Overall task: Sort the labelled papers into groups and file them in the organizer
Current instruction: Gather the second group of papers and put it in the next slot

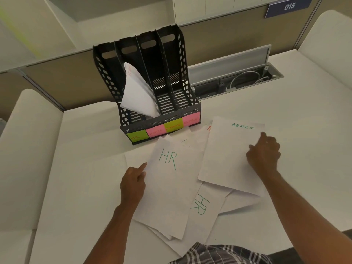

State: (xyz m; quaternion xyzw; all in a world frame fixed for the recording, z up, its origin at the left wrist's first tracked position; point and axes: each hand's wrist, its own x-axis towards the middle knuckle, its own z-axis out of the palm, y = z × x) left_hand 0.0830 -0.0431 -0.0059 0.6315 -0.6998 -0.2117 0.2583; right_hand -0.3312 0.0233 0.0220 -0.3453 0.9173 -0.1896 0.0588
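A black four-slot organizer (182, 60) stands at the back of the white desk, with green and pink sticky labels along its base. Several curled papers (138, 92) lean in its second slot from the left. Loose white sheets are spread in front of it. My left hand (133, 181) rests on the left edge of a sheet marked HR (167, 187), index finger extended. My right hand (263, 153) grips the right edge of a sheet marked ADMIN (228, 155). A second HR sheet (205, 208) lies partly underneath.
An open cable tray (238, 79) with wires is sunk into the desk behind and right of the organizer. A beige partition wall (66, 77) runs along the back. A blue sign reading 015 (288, 6) hangs at top right.
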